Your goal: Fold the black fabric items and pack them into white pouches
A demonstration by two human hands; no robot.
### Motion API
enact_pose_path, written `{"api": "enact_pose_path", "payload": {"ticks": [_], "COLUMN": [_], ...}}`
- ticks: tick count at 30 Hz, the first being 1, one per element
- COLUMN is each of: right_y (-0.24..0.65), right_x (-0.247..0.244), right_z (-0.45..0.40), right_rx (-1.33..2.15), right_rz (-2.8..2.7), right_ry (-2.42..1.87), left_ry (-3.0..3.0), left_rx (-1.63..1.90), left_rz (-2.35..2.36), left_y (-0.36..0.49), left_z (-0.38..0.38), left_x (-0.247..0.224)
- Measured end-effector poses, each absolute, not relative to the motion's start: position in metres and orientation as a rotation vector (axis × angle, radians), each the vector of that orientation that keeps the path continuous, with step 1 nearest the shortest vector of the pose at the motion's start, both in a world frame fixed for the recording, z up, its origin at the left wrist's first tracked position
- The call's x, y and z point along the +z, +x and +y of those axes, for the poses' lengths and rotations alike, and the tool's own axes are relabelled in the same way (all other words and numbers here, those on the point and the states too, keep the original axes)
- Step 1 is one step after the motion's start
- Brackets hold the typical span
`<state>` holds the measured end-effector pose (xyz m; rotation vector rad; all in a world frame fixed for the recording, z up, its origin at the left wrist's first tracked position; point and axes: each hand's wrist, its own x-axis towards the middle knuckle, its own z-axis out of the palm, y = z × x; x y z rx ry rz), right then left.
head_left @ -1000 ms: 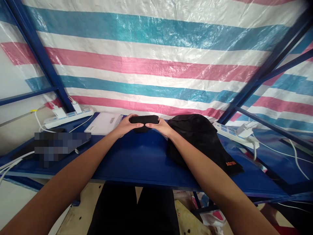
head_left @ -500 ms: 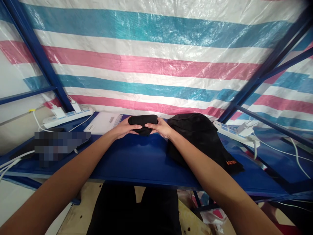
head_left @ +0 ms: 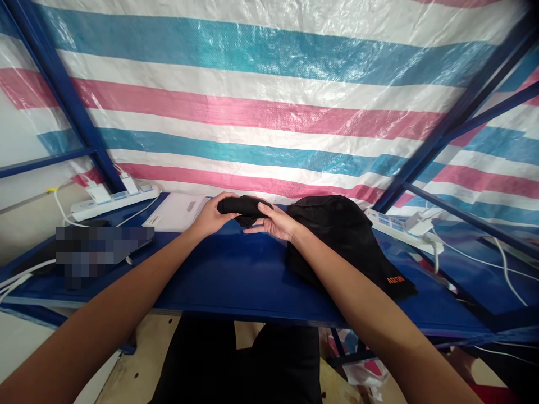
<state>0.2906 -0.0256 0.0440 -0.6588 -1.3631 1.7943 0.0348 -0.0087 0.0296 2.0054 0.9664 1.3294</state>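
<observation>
Between my two hands is a small roll of black cloth (head_left: 242,207), held up over the back part of the blue table (head_left: 236,275). My left hand (head_left: 213,216) grips its left end, fingers over the top and thumb underneath. At the other end, my right hand (head_left: 275,220) pinches the roll with the thumb on top, while some of its fingers stretch out below. Just right of my right hand, a larger black garment (head_left: 337,235) with orange lettering lies on the table, partly behind my forearm.
White packets (head_left: 177,212) lie at the back left. A power strip (head_left: 115,202) with plugs is behind a blurred-out item (head_left: 103,249); another power strip (head_left: 404,230) is at the right. Blue metal posts (head_left: 63,101) and striped plastic sheeting (head_left: 261,112) enclose the table.
The roll has tilted, its right end now lower. My right hand has shifted its grip, with fingers stretched out beneath the roll; my left fingers have come over the top.
</observation>
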Motion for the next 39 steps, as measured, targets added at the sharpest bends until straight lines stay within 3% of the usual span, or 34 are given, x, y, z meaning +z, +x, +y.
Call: {"api": "enact_pose_path", "payload": {"ticks": [6, 13, 16, 27, 39], "right_y": [0.288, 0.288, 0.288, 0.295, 0.298], "right_x": [0.038, 0.034, 0.04, 0.027, 0.025], "right_z": [-0.022, -0.016, -0.017, 0.002, -0.007], "right_rx": [1.618, 0.768, 0.568, 0.886, 1.399], "right_rz": [-1.481, -1.751, -1.807, -1.391, -1.424], "right_ry": [-0.829, -0.879, -0.801, -1.044, -1.005], "left_ry": [1.903, 1.401, 1.317, 1.437, 1.491], "left_rx": [1.258, 1.153, 1.079, 0.701, 0.977], "left_rz": [1.047, 0.898, 0.907, 0.889, 0.923], "left_y": [0.039, 0.042, 0.04, 0.033, 0.039], "left_z": [-0.016, -0.016, -0.014, -0.022, -0.018], "left_x": [0.035, 0.031, 0.028, 0.033, 0.03]}}
